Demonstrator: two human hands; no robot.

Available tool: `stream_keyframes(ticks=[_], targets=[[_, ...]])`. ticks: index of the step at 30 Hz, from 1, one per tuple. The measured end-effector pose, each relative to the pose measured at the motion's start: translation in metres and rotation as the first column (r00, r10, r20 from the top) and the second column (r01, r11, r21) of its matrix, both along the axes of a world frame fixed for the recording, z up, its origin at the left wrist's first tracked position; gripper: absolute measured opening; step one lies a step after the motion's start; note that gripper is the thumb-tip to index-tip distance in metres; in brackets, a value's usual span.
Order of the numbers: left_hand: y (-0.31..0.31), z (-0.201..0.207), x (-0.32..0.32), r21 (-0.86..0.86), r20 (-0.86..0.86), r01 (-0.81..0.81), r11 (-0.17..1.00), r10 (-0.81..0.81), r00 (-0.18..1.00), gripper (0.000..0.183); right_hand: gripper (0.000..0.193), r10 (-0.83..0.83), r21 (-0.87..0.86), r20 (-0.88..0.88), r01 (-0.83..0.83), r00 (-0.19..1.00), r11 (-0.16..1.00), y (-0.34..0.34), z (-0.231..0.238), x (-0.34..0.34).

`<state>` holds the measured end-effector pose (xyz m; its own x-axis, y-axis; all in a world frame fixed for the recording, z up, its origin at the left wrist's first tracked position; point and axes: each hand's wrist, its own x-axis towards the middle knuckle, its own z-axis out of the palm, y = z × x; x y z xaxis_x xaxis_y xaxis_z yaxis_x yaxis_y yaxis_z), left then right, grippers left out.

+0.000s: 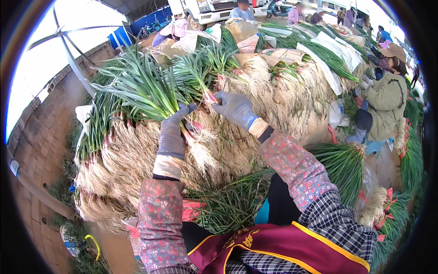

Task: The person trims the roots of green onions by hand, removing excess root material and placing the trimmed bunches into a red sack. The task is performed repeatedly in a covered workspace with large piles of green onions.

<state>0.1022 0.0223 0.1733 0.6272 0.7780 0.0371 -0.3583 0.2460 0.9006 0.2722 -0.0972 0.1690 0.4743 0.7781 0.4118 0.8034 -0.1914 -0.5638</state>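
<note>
Green, long-leaved scallions with white stems, reddish bases and pale hairy roots make the bunch of scallions (182, 98) that the person holds above a big heap of bundled scallions (137, 164), whose root ends face the camera. The left hand (175, 132), in a grey knitted glove, has its fingers wrapped around the bunch near the roots, just under the leaves. The right hand (235, 109), in a similar glove, has the fingers curled and pressed together on the stems of the same bunch, beside the left one. Such a bunch probably handles light and soft: the leaves bend and break easily, the stems are firmer, so the best hold is low, at the white part above the roots. A co-worker in an olive jacket (385, 100) crouches at the right, well apart.
</note>
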Motion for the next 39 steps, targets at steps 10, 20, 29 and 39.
stream_keyframes(ticks=[10, 20, 29, 39], targets=[[0.002, -0.043, 0.026, -0.198, -0.116, -0.031, 0.98, 0.008, 0.993, 0.012, 0.033, 0.1, -0.114, 0.085, -0.09, 0.991, 0.989, -0.013, -0.026, -0.033], [0.001, -0.047, 0.017, -0.15, -0.255, -0.149, 0.977, 0.108, 0.961, 0.011, 0.032, 0.155, -0.161, 0.133, -0.133, 0.979, 0.978, -0.011, -0.041, -0.041], [0.003, -0.063, 0.016, -0.131, -0.161, 0.105, 0.986, -0.125, 0.979, 0.013, 0.033, 0.151, -0.328, 0.059, -0.123, 0.987, 0.937, 0.002, -0.048, -0.045], [-0.007, -0.07, -0.045, -0.225, -0.117, 0.183, 0.957, -0.213, 0.97, 0.019, 0.042, 0.227, 0.172, -0.951, -0.256, 0.208, 0.951, 0.033, -0.08, -0.045]])
